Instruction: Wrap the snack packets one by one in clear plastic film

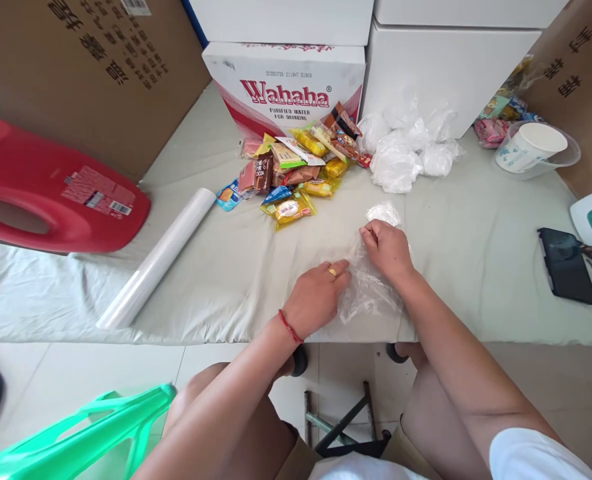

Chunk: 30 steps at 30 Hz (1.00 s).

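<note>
Clear plastic bag (369,297): front-right of Wahaha carton (283,93). Left hand (319,297) at bag's left edge, fingers loosely bent, hold unclear. Right hand (387,250) curled closed, pinching bag. Farther: wrapped snacks (301,175) before carton; white plastic bundles (399,157) at carton's right.

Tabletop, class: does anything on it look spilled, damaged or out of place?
Nothing looks spilled or damaged. Merely untidy: snack packets lie jumbled before the Wahaha box, the tablecloth is rumpled at left, and clear plastic at the left hand and right hand is crinkled.
</note>
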### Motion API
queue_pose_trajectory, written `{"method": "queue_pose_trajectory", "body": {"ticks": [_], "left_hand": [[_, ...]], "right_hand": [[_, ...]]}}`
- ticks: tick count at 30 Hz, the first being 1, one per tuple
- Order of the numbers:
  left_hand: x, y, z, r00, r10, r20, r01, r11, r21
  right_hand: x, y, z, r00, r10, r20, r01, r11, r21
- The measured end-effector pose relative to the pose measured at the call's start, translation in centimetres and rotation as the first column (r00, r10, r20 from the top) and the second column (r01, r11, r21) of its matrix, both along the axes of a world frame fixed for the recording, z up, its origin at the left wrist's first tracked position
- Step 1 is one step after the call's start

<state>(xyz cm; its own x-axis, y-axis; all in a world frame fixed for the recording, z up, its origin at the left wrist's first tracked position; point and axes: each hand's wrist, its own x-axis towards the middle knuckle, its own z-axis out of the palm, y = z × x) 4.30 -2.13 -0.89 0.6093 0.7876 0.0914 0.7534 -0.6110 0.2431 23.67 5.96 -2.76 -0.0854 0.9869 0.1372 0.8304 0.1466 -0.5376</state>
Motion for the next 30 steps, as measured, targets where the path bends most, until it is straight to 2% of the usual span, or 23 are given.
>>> {"method": "queue_pose_trajectory", "body": {"ticks": [3,6,8,10,12,14,18,21,23,25,27,30], "left_hand": [[-0.4,0.5,0.5,0.969,0.236,0.076,-0.219,0.958,-0.185],[-0.9,1.3,0.6,0.909,0.409,0.078,-0.372,0.882,-0.289],[-1.4,1.8,0.4,0.888,0.453,0.081,-0.402,0.849,-0.342],[-1.8,2.1,0.1,0.882,0.459,0.112,-0.386,0.837,-0.387],[-2.3,2.3,0.0,0.876,0.459,0.147,-0.365,0.831,-0.421],[-2.6,2.3,0.1,0.871,0.463,0.168,-0.351,0.823,-0.447],[-2.9,2.2,0.2,0.848,0.479,0.227,-0.331,0.814,-0.477],[-2.7,2.1,0.2,0.781,0.547,0.301,-0.337,0.776,-0.534],[-2.3,2.2,0.2,0.694,0.649,0.312,-0.360,0.688,-0.630],[-1.8,2.5,0.4,0.550,0.768,0.327,-0.355,0.570,-0.741],[-1.4,3.0,0.7,0.343,0.863,0.372,-0.283,0.473,-0.834],[-0.9,3.7,1.1,0.033,0.912,0.408,-0.128,0.409,-0.904]], "right_hand": [[0.3,0.3,-0.1,1.000,0.028,-0.009,-0.027,0.998,0.061],[0.6,-0.2,0.8,0.999,0.026,-0.039,-0.016,0.970,0.241],[0.6,-1.5,2.0,0.998,0.039,-0.048,-0.017,0.919,0.394],[0.2,-3.5,3.2,0.988,0.151,-0.034,-0.119,0.881,0.457],[-0.5,-6.0,4.0,0.937,0.350,0.006,-0.325,0.861,0.391],[-1.6,-8.2,4.2,0.879,0.472,0.067,-0.473,0.847,0.242],[-3.9,-10.8,3.3,0.849,0.486,0.207,-0.489,0.871,-0.042],[-5.1,-11.6,2.7,0.755,0.602,0.261,-0.580,0.798,-0.163],[-5.7,-12.4,2.3,0.695,0.656,0.295,-0.644,0.750,-0.149],[-6.4,-13.4,1.8,0.672,0.673,0.309,-0.686,0.723,-0.083],[-7.0,-14.5,1.2,0.661,0.690,0.295,-0.713,0.700,-0.039],[-7.7,-15.8,0.2,0.657,0.700,0.279,-0.724,0.689,-0.024]]}}
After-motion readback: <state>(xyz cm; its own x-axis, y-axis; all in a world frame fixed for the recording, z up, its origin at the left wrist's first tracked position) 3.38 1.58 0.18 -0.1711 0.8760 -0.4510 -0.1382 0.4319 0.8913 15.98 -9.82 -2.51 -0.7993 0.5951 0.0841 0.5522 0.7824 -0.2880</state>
